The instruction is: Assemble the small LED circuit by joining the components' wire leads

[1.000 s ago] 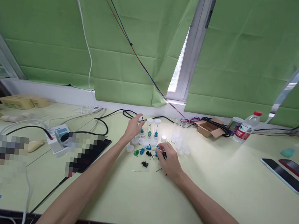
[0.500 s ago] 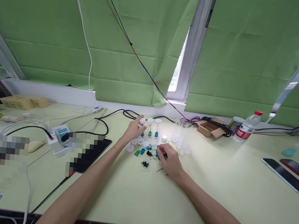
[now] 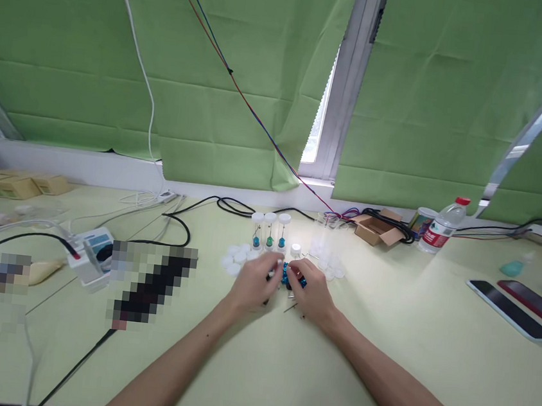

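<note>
My left hand (image 3: 257, 281) is low over the small parts at the middle of the table. Its thumb and fingers are curled together, and what they grip is too small to make out. Facing it, my right hand (image 3: 311, 288) has its fingers bent inward, the tips hidden among small blue parts (image 3: 285, 273). Just behind the hands stand three clear tubes with white caps, each holding a small piece: a blue one (image 3: 256, 241), a green one (image 3: 269, 241) and another blue one (image 3: 282, 242). A small white-capped bottle (image 3: 295, 251) stands near my right fingers.
White round lids (image 3: 234, 267) lie left of the tubes, with clear round pieces (image 3: 334, 269) to the right. Thin metal rods (image 3: 291, 308) lie by my right hand. Farther off are an open cardboard box (image 3: 372, 232), a water bottle (image 3: 441, 229), phones (image 3: 511, 311) and a power strip (image 3: 92, 255).
My left hand has left the capped tube at the left and come down toward me and right, beside my right hand. My right hand has barely moved. The view has shifted slightly.
</note>
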Demonstrator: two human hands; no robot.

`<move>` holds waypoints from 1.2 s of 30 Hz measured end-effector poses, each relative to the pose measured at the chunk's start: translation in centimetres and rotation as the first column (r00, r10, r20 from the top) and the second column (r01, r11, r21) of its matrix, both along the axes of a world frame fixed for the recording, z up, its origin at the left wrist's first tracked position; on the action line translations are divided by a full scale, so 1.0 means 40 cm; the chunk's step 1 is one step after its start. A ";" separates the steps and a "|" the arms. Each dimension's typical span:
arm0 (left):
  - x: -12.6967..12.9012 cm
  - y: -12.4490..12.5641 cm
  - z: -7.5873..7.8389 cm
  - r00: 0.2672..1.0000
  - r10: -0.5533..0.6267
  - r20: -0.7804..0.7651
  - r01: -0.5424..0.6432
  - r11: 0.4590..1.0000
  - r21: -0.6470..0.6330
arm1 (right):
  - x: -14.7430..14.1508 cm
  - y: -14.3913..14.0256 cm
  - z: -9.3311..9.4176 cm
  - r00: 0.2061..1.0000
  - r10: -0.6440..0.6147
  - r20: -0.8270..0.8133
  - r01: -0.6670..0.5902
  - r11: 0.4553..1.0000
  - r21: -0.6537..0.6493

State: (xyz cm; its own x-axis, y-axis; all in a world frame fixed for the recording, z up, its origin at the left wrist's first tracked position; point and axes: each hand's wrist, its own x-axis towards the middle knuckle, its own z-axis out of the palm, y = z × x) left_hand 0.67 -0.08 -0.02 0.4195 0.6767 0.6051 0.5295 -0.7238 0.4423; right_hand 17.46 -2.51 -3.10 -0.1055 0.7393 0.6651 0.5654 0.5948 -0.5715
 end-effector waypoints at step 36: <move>0.010 0.013 -0.085 0.978 -0.036 -0.205 -0.006 0.980 -0.198 | 0.027 0.020 -0.021 0.974 -0.097 0.206 0.112 0.992 -0.061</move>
